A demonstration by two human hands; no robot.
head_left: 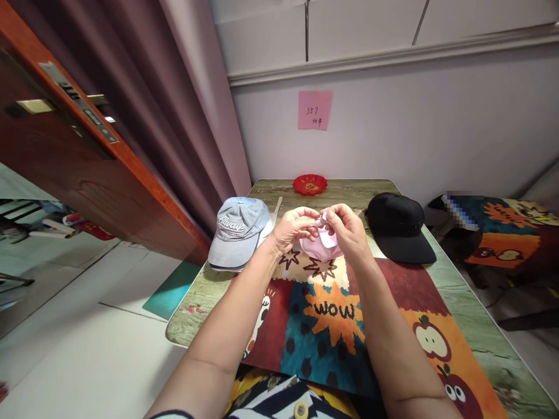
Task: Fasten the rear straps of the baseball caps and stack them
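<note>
Pink fabric, right at the centre of the action, and it's a two-handed hold! The left hand [297, 228] has its thumb and fingertips drawn close on a small pale strap [322, 222], the right hand [349, 228] pinching tightly from the other side, thumb up front, fingers curled behind. Below them hangs the pink item [320, 250], a cap by the look of it, over the upper part of the patterned mat [301, 349]; whether its lower edge touches down, I can't tell.

So how far along are we? Judging by this moment, midway: the item is in hand, the strap is gripped at both sides, and it's not yet set aside. Is the strap joined or apart? Too small to call!

Look at the pose: both forearms reach forward from the near edge, slanting inward, wrists bent so the fingertips nearly meet.

Moving outward, a grey-blue cap [240, 230] sits to the left on the desk [192, 317], brim towards us, and a black cap [397, 227] sits to the right, neither being handled. At the far edge, a red dish [310, 184]; above it, a pink note [315, 109] on the wall [393, 116].
</note>
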